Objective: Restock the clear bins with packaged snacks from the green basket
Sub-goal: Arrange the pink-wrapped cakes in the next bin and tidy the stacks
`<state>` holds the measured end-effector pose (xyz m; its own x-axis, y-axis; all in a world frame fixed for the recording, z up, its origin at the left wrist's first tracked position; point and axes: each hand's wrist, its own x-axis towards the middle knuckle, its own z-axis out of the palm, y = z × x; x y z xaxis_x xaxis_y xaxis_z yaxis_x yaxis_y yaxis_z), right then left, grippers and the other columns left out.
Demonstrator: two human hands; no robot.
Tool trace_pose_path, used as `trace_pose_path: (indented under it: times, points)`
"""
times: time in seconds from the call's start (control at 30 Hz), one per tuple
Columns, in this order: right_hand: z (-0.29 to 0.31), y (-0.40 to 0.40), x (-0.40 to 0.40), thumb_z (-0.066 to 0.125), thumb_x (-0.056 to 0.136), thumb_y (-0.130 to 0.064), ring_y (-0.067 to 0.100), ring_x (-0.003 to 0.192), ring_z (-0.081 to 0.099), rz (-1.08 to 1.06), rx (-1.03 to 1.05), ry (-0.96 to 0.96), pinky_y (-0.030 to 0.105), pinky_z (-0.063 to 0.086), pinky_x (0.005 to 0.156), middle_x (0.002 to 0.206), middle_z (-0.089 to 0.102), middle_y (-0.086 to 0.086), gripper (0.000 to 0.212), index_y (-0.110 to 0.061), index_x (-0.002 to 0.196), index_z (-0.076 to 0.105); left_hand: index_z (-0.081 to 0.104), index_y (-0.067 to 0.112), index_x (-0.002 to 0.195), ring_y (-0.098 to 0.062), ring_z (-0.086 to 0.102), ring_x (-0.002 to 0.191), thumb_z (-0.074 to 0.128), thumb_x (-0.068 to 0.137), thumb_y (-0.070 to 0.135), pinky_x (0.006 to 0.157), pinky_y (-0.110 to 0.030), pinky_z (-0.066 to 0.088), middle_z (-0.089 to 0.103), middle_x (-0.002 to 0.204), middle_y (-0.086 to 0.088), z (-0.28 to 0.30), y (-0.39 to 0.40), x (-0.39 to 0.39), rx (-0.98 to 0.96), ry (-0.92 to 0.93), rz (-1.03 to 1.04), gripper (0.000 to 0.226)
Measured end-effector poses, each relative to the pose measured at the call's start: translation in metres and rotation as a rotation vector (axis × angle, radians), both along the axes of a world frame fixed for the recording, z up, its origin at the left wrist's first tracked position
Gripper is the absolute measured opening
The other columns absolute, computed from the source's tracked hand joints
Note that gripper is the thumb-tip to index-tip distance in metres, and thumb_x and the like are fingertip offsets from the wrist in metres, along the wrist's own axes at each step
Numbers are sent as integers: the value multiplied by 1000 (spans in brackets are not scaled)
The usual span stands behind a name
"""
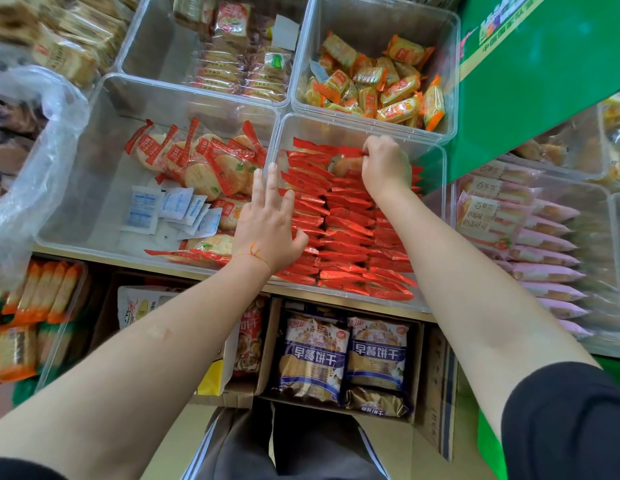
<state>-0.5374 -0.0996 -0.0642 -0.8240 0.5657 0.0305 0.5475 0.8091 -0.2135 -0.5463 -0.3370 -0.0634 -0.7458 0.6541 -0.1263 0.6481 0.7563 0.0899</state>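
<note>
I see both hands in the front-right clear bin (436, 161), which is packed with rows of red packs (346, 237) standing on edge. Right hand (384, 164) is at the far end of the rows, fingers curled, pinching the top of one red pack (348, 161) that shows a round cracker through the wrapper. Left hand (270, 220) lies flat, fingers straight, pressing on the left side of the rows near the bin wall; thin cord on that wrist. Left bin (94, 161) holds loose red-striped cracker packs (204, 161) and a few white sachets (170, 209), much of its floor bare. Back-right bin (450, 64) has orange-yellow packs (381, 88) in a heap. Back-left bin (139, 39) has stacked cracker packs along its right side. Pink packs (543, 258) fill a bin on the far right. I can't pick out a green basket; only a green panel (543, 81) at upper right. Boxes of blue bags (343, 355) sit below the shelf.
</note>
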Motion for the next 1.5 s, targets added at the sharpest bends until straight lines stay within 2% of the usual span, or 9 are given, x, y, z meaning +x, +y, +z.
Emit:
trace_pose_path:
  times: [0.23,0.37,0.5,0.7,0.87,1.1,1.27,1.4,1.5]
  points:
    - [0,-13,21,51,96,-13,31,88,61,111,-40,9,37,50,68,104,60,11,16,-7,104,64,36,15,148,-38,-2,150,39,86,55,93,-40,47,-7,163,-19,1,0,0,-6,3,0,74]
    - [-9,-20,21,57,96,-23,31,98,60,187,-40,-232,38,48,71,109,58,9,20,-10,112,62,38,15,147,-38,-1,150,39,86,54,92,-40,47,-7,163,-19,0,0,0,-4,7,1,73]
    - [-8,-15,9,52,95,-3,36,91,63,21,-6,-110,34,38,64,102,61,15,10,-5,101,60,39,15,145,-38,-1,150,39,85,54,91,-40,48,-6,163,-19,-1,0,-1,2,8,2,72]
    - [-8,-35,37,60,95,-20,31,91,60,100,-56,33,34,44,66,106,56,11,17,-7,107,59,43,14,141,-38,-1,150,43,85,52,90,-41,48,-5,163,-19,0,0,0,30,-9,7,68]
    - [-10,-29,43,60,95,-28,31,107,57,222,-31,-237,40,48,80,113,59,8,26,-11,115,62,44,14,141,-38,-1,150,43,84,52,89,-40,49,-5,163,-18,1,0,0,26,-3,2,68]
    - [-2,-39,40,52,96,-9,35,79,60,82,-3,22,34,39,59,97,59,11,12,-6,101,63,47,13,136,-38,1,150,44,85,51,89,-41,49,-3,163,-18,0,0,0,34,2,3,64]
    - [-6,-45,66,67,90,-37,21,83,53,259,-194,-205,35,46,67,98,55,1,26,-15,103,59,48,14,135,-38,1,150,43,84,52,88,-41,49,-3,163,-18,-1,0,-1,27,14,8,64]
    - [-6,-39,47,56,91,-8,33,96,61,301,-99,-286,39,50,71,105,62,9,13,-10,103,60,49,13,134,-38,2,150,43,85,51,87,-41,50,-3,163,-19,-1,-1,0,26,16,6,63]
    - [-6,-46,51,49,92,-1,37,81,62,209,-33,-125,34,40,59,95,62,11,13,-7,98,60,49,13,133,-39,2,150,43,85,51,87,-41,49,-2,163,-19,-1,0,0,20,23,4,61]
